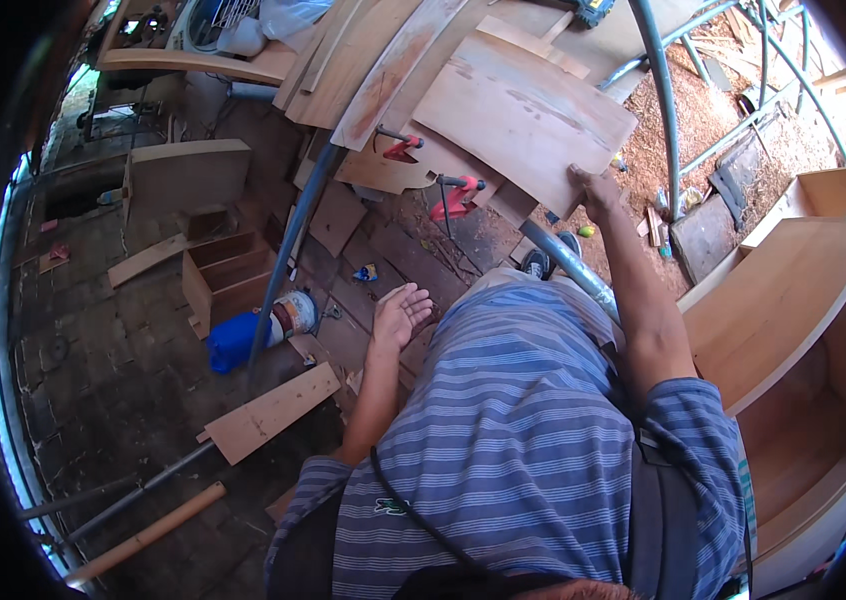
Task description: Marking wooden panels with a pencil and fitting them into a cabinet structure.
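Note:
My right hand (595, 193) grips the near right corner of a wide, flat wooden board (523, 100), thumb on top and its other fingers partly hidden. The pale board has darker stains and lies over other planks on the bench. My left hand (403, 312) hangs free beside my body, palm turned up and fingers loosely extended, holding nothing. Between that hand and the boards, a red clamp (455, 198) sits at the bench edge, with another red-handled clamp (401, 149) farther left. A long narrow plank (398, 70) lies to the left of the wide board.
A blue metal tube (295, 235) slants up on the left; another tube (573, 270) crosses before my legs. A wooden cabinet (783, 300) stands close on my right. Wood shavings (633, 130) cover the ground beyond. A small drawer unit (228, 275) and a blue-and-white container (258, 330) are at left.

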Action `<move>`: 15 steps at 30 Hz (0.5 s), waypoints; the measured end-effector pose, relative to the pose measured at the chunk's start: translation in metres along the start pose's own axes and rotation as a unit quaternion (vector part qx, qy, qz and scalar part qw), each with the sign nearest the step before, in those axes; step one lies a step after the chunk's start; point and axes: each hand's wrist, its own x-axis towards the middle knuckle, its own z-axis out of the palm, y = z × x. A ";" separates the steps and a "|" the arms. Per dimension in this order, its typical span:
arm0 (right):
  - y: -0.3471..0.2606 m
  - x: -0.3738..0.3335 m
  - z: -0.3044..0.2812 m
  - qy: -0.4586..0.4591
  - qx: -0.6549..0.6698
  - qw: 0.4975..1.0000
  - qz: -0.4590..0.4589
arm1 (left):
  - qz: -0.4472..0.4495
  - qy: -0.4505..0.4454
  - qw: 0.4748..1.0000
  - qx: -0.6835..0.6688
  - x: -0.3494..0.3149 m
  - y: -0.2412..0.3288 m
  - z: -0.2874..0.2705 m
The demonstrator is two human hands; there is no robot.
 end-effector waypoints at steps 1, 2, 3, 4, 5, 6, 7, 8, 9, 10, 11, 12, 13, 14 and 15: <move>-0.001 -0.001 0.000 0.002 -0.008 1.000 0.017 | 0.007 -0.004 1.000 0.003 -0.001 0.001 0.002; -0.001 -0.002 0.000 0.002 -0.007 1.000 0.018 | 0.007 -0.003 1.000 0.003 -0.003 0.001 0.003; -0.001 -0.004 -0.001 0.022 -0.008 0.999 0.029 | 0.009 0.003 1.000 0.007 -0.004 0.000 0.004; -0.001 -0.006 -0.001 0.042 -0.009 0.998 0.041 | 0.011 0.009 1.000 0.010 -0.005 -0.001 0.005; 0.000 -0.006 -0.001 0.041 -0.011 0.998 0.042 | 0.011 0.009 1.000 0.009 -0.006 -0.002 0.005; 0.003 -0.007 -0.003 0.034 -0.005 0.999 0.037 | 0.008 0.008 1.000 0.009 -0.006 -0.003 0.005; 0.005 -0.006 -0.005 0.027 0.000 0.999 0.032 | 0.004 0.006 1.000 0.010 -0.007 -0.004 0.005; 0.006 -0.004 -0.008 0.029 -0.001 0.999 0.033 | 0.002 0.006 1.000 0.010 -0.006 -0.005 0.006; 0.006 -0.005 -0.007 0.026 -0.002 0.999 0.038 | 0.002 0.008 1.000 0.009 -0.006 -0.007 0.006; 0.006 -0.006 -0.007 0.023 -0.002 0.999 0.042 | 0.001 0.009 1.000 0.009 -0.006 -0.009 0.005; 0.007 -0.008 -0.008 0.025 -0.004 0.999 0.045 | -0.001 0.010 1.000 0.008 -0.006 -0.010 0.005; 0.006 -0.010 -0.008 0.025 -0.019 0.998 0.053 | 0.001 0.014 1.000 0.005 -0.005 -0.012 0.005; 0.005 -0.011 -0.007 0.026 -0.034 0.997 0.061 | 0.003 0.018 1.000 0.001 -0.004 -0.013 0.005; 0.005 -0.014 -0.007 0.027 -0.035 0.997 0.063 | 0.001 0.019 1.000 0.000 -0.003 -0.014 0.004; 0.005 -0.017 -0.008 0.030 -0.052 0.995 0.074 | 0.001 0.017 1.000 -0.003 -0.002 -0.015 0.002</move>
